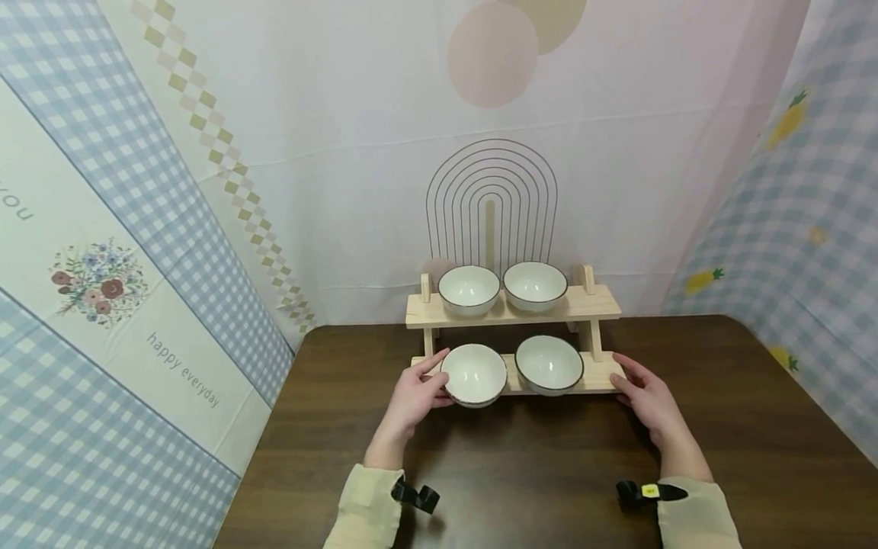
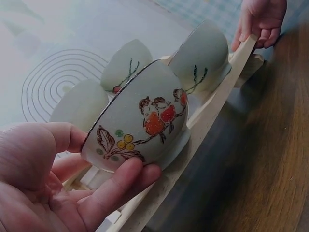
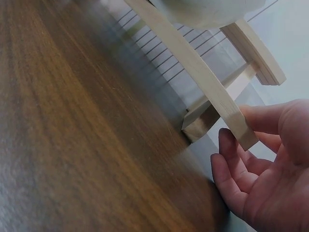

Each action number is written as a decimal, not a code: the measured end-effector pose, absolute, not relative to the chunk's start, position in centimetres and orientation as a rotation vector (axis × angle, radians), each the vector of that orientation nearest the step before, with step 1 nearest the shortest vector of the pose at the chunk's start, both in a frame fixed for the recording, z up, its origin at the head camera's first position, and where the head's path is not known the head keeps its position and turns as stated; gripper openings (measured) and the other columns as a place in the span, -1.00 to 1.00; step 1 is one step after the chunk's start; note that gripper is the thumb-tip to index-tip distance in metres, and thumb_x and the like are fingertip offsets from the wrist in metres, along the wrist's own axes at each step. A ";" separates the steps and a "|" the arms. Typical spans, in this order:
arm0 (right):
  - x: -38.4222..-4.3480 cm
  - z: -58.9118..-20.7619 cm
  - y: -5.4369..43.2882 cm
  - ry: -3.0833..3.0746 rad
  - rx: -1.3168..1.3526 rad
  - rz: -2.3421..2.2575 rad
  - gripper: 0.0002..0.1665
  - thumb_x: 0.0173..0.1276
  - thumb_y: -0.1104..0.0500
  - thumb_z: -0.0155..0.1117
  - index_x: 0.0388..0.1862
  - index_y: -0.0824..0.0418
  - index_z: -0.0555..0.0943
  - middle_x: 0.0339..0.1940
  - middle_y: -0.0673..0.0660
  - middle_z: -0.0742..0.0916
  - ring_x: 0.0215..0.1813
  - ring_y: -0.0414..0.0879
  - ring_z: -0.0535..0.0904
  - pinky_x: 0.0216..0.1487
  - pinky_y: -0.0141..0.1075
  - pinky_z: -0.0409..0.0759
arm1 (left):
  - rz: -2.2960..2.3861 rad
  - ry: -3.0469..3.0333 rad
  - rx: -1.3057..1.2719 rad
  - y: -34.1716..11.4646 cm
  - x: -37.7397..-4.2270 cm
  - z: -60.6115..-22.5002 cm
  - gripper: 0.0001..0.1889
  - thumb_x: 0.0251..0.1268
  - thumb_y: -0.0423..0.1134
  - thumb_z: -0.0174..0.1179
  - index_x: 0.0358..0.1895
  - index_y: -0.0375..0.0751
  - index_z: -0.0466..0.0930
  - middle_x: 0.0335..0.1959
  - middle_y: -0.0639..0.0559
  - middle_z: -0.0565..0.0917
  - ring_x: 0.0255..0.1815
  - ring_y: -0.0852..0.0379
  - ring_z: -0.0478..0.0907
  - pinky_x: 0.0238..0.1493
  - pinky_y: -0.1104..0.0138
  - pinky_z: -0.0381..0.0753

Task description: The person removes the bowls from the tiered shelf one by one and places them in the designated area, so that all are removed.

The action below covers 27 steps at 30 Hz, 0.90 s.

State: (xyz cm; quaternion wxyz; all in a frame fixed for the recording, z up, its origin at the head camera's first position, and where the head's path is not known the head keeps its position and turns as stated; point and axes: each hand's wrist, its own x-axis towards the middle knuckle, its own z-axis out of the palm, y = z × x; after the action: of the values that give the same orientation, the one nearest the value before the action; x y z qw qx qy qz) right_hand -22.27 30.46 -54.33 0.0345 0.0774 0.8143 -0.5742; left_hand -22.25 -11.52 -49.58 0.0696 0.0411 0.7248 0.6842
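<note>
Nearest, two cream sleeves, the left [image 1: 363, 507] and the right [image 1: 700, 517], reach over the brown counter [image 1: 535, 473], whose near edge is out of view.

The left hand [image 1: 418, 393] pinches the front-left bowl [image 1: 474, 374] at its left side: the thumb lies at the dark rim and other fingers [image 2: 118, 186] press the painted outer wall, spread only by the bowl between them. Such a hold probably keeps the bowl's inside free and its mouth up. Whether its foot rests fully on the wood I cannot tell.

The right hand [image 1: 645, 396] bends its fingers around the right end of the lower board [image 1: 600, 374], thumb and fingers parted by the wood, presumably to steady the wooden rack [image 1: 595, 335], which stands close to the counter's far edge. The front-right bowl [image 1: 549, 364] sits untouched on that board.

Behind, on the upper board [image 1: 597, 303], the back-left bowl [image 1: 469, 288] and back-right bowl [image 1: 535, 284] stand side by side, mouths up. Beyond the far edge hangs a patterned cloth [image 1: 343, 213].
</note>
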 end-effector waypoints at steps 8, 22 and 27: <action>-22.8 -54.4 30.7 2.503 0.238 -1.759 -0.22 0.75 -0.05 0.08 0.76 0.22 0.15 0.70 0.48 0.20 0.57 0.29 0.29 -0.02 -0.54 0.61 | 2.057 2.155 0.114 -11.8 -22.5 -49.6 -0.43 0.47 -0.39 0.14 0.54 -0.21 0.50 -0.32 -0.12 0.76 -0.38 0.10 0.74 -0.21 0.21 0.85; -24.0 -54.4 31.3 2.506 0.180 -1.769 -0.21 0.75 -0.04 0.10 0.75 0.24 0.16 0.69 0.49 0.20 0.57 0.27 0.27 -0.03 -0.56 0.60 | 1.972 2.091 0.213 -12.5 -23.0 -49.1 -0.44 0.47 -0.40 0.16 0.52 -0.22 0.52 -0.13 -0.22 0.78 -0.32 0.07 0.78 -0.15 0.12 0.86; -24.4 -54.2 31.5 2.508 0.162 -1.761 -0.20 0.74 -0.07 0.10 0.76 0.22 0.15 0.70 0.48 0.20 0.57 0.28 0.27 -0.02 -0.55 0.61 | 1.922 2.043 0.263 -12.4 -23.1 -49.0 -0.44 0.45 -0.39 0.21 0.51 -0.22 0.53 -0.16 -0.18 0.78 -0.31 0.07 0.78 -0.19 0.15 0.86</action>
State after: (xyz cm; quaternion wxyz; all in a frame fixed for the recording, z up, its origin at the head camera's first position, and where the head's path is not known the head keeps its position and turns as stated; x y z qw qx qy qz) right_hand -24.43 31.45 -54.23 0.0366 0.0527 0.8167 -0.5735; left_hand -23.10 -12.39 -49.00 0.1612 0.0922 0.7157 0.6733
